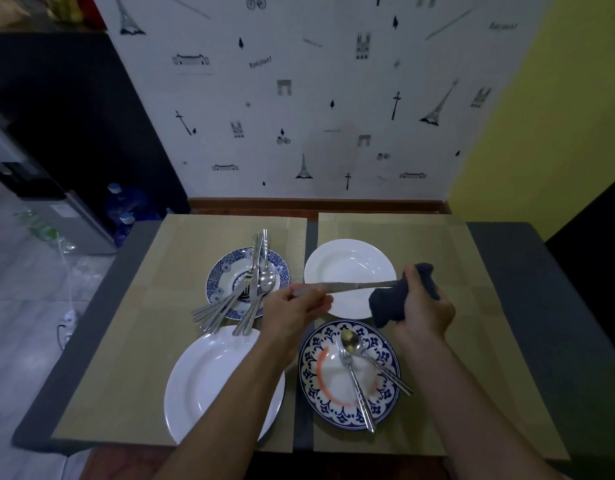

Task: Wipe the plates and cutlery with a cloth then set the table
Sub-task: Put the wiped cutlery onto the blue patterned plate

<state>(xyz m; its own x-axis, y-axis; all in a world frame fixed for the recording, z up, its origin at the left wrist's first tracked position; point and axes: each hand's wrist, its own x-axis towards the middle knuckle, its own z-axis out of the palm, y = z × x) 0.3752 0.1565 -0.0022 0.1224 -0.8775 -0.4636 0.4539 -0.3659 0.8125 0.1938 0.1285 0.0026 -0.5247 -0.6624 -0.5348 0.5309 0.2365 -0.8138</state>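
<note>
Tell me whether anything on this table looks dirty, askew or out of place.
The near right patterned plate carries an orange streak across its white centre, possibly residue, and the spoon on it shows yellowish matter in its bowl. On the far blue plate the cutlery pile lies heaped, handles hanging over the rim.

Cutlery heap (255,271) on far-left plate (216,276), fork (358,391) and spoon (349,339) on near-right plate (310,377)

- Right mat (479,358), outer side: open passage.
- Left mat (143,323), outer side: open.
- Cutlery pile (229,306) overhangs far blue plate (217,275), reaching near white plate (202,386).
- Wall (333,116) closes far edge.
</note>
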